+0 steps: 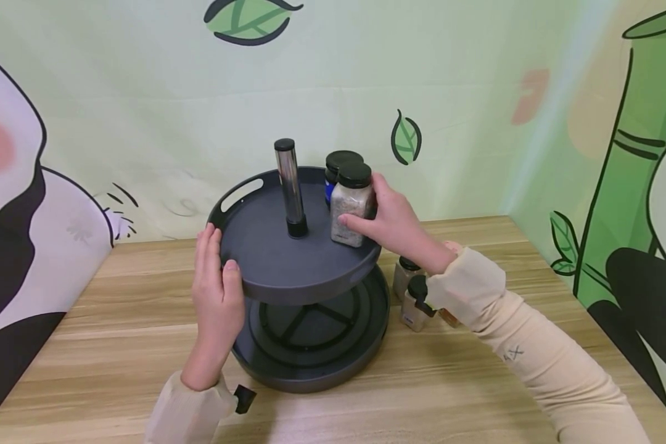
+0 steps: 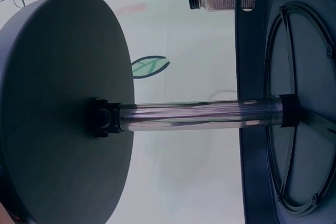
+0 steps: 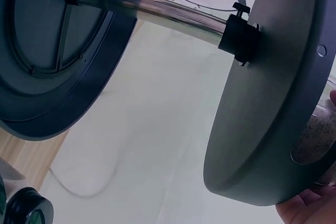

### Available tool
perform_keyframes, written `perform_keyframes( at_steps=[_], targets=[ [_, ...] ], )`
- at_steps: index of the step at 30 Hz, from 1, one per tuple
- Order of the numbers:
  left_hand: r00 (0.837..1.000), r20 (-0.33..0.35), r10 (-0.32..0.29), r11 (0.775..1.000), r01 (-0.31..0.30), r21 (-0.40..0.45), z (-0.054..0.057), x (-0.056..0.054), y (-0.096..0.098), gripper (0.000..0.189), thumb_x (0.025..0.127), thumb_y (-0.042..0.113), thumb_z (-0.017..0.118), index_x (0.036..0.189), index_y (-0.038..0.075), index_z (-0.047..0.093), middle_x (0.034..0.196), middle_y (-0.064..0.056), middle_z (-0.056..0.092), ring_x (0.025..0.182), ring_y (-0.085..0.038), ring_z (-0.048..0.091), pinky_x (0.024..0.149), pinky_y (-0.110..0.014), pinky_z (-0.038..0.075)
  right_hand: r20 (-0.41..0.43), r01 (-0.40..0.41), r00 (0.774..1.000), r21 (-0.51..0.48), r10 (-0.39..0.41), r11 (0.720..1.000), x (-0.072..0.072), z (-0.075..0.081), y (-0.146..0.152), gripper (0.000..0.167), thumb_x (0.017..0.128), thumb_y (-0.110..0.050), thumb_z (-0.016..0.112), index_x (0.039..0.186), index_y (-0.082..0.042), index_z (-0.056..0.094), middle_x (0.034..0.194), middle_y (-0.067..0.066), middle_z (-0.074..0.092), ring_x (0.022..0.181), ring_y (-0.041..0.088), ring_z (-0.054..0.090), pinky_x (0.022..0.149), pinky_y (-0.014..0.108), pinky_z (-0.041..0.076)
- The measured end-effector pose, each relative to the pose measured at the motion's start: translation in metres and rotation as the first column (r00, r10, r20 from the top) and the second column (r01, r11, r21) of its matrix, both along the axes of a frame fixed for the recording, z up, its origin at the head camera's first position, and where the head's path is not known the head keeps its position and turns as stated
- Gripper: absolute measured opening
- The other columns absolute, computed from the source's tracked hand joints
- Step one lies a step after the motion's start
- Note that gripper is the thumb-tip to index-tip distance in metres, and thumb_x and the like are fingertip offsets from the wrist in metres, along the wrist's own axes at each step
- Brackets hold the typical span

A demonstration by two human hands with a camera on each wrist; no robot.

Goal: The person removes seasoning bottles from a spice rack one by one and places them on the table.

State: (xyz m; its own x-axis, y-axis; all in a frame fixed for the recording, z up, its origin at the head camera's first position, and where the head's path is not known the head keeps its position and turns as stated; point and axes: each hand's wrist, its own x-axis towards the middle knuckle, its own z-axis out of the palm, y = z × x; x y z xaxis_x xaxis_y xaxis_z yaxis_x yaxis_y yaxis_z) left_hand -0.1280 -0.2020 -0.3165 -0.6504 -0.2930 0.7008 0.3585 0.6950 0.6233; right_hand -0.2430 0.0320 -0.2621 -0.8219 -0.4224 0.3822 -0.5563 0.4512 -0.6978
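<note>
Black-lidded jar (image 1: 347, 200), center-right in head view, is being gripped by the right hand (image 1: 396, 219) at the upper tray (image 1: 261, 246); the left hand (image 1: 217, 296), straight-fingered, is likely steadying its rim. Left wrist view: a pole (image 2: 199, 115) is spacing the trays. Right wrist view: jar showing at right.

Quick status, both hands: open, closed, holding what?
Left hand: open, fingers extended against the side of the upper tray.
Right hand: closed on a clear jar with a black lid.
</note>
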Motion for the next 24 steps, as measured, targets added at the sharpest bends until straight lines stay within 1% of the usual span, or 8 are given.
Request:
perform_keyframes(
  at_steps=[6, 14, 21, 24],
  targets=[
    [1.0, -0.001, -0.001, 1.0, 0.001, 0.002, -0.0006, -0.0007, -0.0004, 0.046, 0.088, 0.011, 0.035, 0.131, -0.005, 0.038, 0.141, -0.014, 0.032, 0.133, -0.026, 0.022, 0.107, -0.045, 0.02, 0.013, 0.006, 1.0, -0.016, -0.006, 1.0, 0.0003, 0.0001, -0.0006, 0.069, 0.075, -0.028, 0.068, 0.129, -0.005, 0.031, 0.113, 0.013, 0.054, 0.097, 0.022, 0.057, 0.081, 0.037, 0.048],
    [1.0, -0.015, -0.007, 1.0, 0.007, -0.002, -0.0003, -0.0009, -0.0006, 0.045, 0.087, 0.01, 0.035, 0.13, -0.006, 0.038, 0.14, -0.016, 0.032, 0.133, -0.027, 0.022, 0.107, -0.046, 0.019, -0.005, 0.012, 1.0, -0.025, -0.012, 1.0, 0.0004, 0.0004, -0.0009, 0.069, 0.075, -0.027, 0.068, 0.128, -0.003, 0.033, 0.111, 0.014, 0.055, 0.094, 0.023, 0.057, 0.079, 0.037, 0.048],
    [1.0, -0.019, -0.009, 1.0, 0.009, 0.005, -0.0005, -0.0007, -0.0005, 0.045, 0.087, 0.009, 0.036, 0.13, -0.005, 0.039, 0.14, -0.016, 0.033, 0.133, -0.027, 0.022, 0.107, -0.045, 0.019, -0.003, 0.022, 1.0, -0.035, -0.022, 0.999, 0.0008, 0.0012, -0.0007, 0.069, 0.075, -0.028, 0.068, 0.129, -0.004, 0.032, 0.111, 0.014, 0.056, 0.094, 0.024, 0.057, 0.078, 0.037, 0.047],
    [1.0, -0.024, -0.014, 1.0, 0.014, 0.011, -0.0007, -0.0007, -0.0007, 0.045, 0.086, 0.008, 0.036, 0.129, -0.006, 0.039, 0.14, -0.016, 0.033, 0.133, -0.028, 0.022, 0.108, -0.044, 0.018, 0.003, 0.026, 1.0, -0.054, -0.025, 0.998, 0.001, 0.0023, -0.0001, 0.07, 0.075, -0.029, 0.068, 0.13, -0.005, 0.032, 0.111, 0.014, 0.056, 0.093, 0.023, 0.058, 0.077, 0.036, 0.048]
  ],
)
